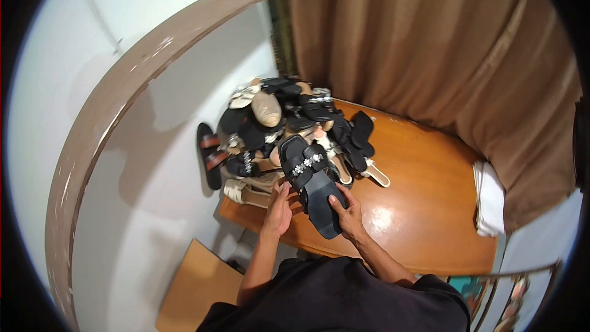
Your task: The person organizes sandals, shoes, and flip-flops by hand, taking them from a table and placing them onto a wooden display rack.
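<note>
Your wooden table (pixel 424 209) carries a shoe pile (pixel 289 129) at its far-left corner. Near the front edge, your left hand (pixel 279 212) and right hand (pixel 349 214) clasp a black jewelled sandal (pixel 312 184) — fingers curled around its sole — no readable writing.

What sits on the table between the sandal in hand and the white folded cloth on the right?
Nothing: the head view shows only bare, glossy table between the black sandal and the white cloth.

Black short-sleeved top, forearms bare, no rings or watch
</note>
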Tool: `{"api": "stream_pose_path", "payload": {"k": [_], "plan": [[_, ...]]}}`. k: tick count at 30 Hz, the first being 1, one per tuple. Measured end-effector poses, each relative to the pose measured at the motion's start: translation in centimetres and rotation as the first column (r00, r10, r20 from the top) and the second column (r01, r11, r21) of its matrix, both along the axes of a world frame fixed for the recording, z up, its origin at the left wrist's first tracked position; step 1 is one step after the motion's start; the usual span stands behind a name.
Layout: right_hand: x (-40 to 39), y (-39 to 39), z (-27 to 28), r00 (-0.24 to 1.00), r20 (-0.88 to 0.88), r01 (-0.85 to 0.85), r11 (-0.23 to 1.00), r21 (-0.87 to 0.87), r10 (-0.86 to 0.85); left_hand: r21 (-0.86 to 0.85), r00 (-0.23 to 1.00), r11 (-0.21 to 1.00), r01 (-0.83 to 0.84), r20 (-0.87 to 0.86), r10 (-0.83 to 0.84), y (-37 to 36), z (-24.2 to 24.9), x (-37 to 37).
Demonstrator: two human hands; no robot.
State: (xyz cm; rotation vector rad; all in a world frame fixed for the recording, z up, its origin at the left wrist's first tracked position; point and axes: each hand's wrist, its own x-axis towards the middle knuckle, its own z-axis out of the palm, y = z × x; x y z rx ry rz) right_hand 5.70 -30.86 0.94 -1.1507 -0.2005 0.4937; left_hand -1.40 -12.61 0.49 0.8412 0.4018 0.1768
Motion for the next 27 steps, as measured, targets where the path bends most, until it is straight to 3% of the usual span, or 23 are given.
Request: {"api": "stream_pose_path", "payload": {"k": [2, 5, 8, 10, 14, 15, 20, 23, 27], "plan": [[-0.3, -0.6, -0.5, 0.991, 0.025, 0.130, 0.988, -0.077, -0.129, -0.053, 0.993, 0.992, 0.115, 0.047, -0.113, -1.5, 1.4, 0.3], [-1.2, -1.9, -0.9, 0.958, 0.044, 0.286, 0.955, -0.082, -0.283, 0.273, 0.976, 0.946, 0.173, 0.079, -0.201, -4.0, 0.3, 1.4], [-2.7, -4.6, -1.5, 0.910, 0.029, 0.413, 0.904, -0.113, -0.413, 0.291, 0.942, 0.914, 0.282, 0.100, -0.322, -6.2, -0.4, 2.6], [-3.9, -7.3, -1.2, 0.929, -0.002, 0.365, 0.919, -0.146, -0.370, 0.231, 0.895, 0.881, 0.413, 0.075, -0.439, -7.6, -0.4, 3.3], [-7.4, -12.6, -1.1, 0.877, 0.111, 0.476, 0.814, -0.334, -0.467, 0.241, 0.774, 0.763, 0.600, 0.068, -0.630, -11.4, -1.3, 4.3], [-8.3, -13.8, -2.0, 0.846, 0.206, 0.533, 0.766, -0.359, -0.492, 0.264, 0.732, 0.715, 0.648, 0.045, -0.680, -12.4, -0.9, 4.3], [-14.1, -20.4, -0.4, 0.704, 0.215, 0.708, 0.650, -0.276, -0.677, 0.300, 0.536, 0.521, 0.799, 0.036, -0.844, -20.4, 0.8, 3.0], [-18.2, -23.0, 1.1, 0.641, -0.007, 0.762, 0.638, -0.108, -0.767, 0.323, 0.406, 0.387, 0.863, 0.011, -0.914, -24.4, 1.3, 1.5], [-24.5, -27.3, 0.3, 0.466, 0.081, 0.884, 0.467, -0.015, -0.881, 0.354, 0.276, 0.253, 0.901, -0.016, -0.961, -31.1, 2.9, -2.8]]}}
